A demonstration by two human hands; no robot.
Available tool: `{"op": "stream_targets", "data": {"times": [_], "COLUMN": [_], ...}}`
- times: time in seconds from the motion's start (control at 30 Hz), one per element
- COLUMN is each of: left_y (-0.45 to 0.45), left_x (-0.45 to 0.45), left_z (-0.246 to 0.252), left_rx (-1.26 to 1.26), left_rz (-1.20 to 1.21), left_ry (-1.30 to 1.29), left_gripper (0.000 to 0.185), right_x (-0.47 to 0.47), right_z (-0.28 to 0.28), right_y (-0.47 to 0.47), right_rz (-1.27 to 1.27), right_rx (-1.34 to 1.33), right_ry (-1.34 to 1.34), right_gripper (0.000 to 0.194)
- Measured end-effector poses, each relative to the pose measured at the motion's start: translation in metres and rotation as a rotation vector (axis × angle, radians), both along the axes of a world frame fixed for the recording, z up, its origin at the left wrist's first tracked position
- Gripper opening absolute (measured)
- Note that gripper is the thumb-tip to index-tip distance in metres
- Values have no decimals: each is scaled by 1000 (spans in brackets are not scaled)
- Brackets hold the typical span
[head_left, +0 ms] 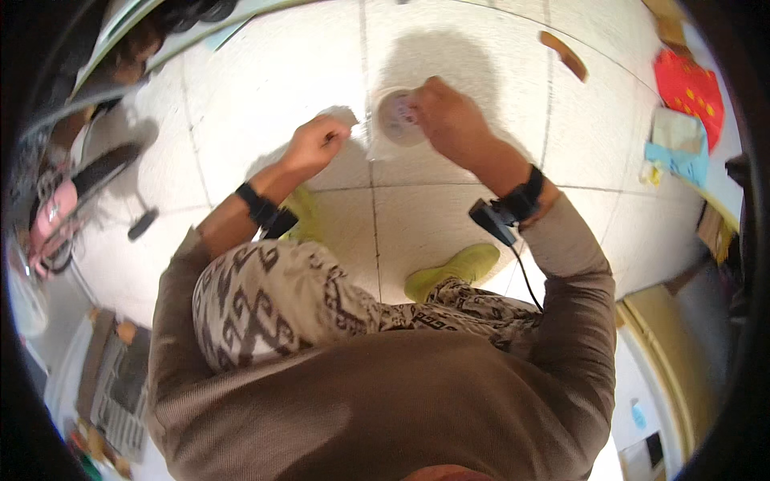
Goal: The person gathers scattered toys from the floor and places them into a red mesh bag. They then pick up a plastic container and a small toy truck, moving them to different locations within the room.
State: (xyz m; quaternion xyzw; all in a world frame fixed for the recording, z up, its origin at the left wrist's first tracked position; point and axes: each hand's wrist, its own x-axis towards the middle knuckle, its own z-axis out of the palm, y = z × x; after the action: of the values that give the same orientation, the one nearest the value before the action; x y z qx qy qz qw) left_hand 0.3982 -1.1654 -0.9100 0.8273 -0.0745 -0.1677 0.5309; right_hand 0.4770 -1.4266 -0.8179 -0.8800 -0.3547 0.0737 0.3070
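My right hand point(448, 114) is raised over the tiled floor, its fingers closed on the edge of a round, pale, translucent disc-like item point(397, 117), perhaps a roll or a lid. Clear film seems to surround this item, though glare and blur hide its exact shape. To its left, my left hand point(319, 144) has its fingers curled together, with a small pale, shiny piece point(341, 114) at the fingertips. Whether film links the two hands cannot be told. Both wrists bear black straps with small devices.
A curved brown piece point(563, 56) lies on the floor at upper right. A red item with yellow marks point(689, 90) and a light blue packet point(677, 150) are at the right. A pink object point(57, 210) and a black-tipped stand foot point(143, 225) are at the left.
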Motion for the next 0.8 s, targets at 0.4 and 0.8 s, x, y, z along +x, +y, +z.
{"op": "stream_targets", "data": {"times": [0.4,0.8], "left_y": [-12,-46], "left_x": [66,110], "left_z": [38,86], "left_rx": [88,262], "left_rz": [-207,-297], "left_ry": [-83,-122], "left_gripper": [16,18], "right_x": [133,201], "right_z": [25,1], "right_y": [-115,-237], "right_rz": [-14,-530], "right_rx": [-380,-657], "right_ry": [-528,-183], "right_gripper": [18,31]}}
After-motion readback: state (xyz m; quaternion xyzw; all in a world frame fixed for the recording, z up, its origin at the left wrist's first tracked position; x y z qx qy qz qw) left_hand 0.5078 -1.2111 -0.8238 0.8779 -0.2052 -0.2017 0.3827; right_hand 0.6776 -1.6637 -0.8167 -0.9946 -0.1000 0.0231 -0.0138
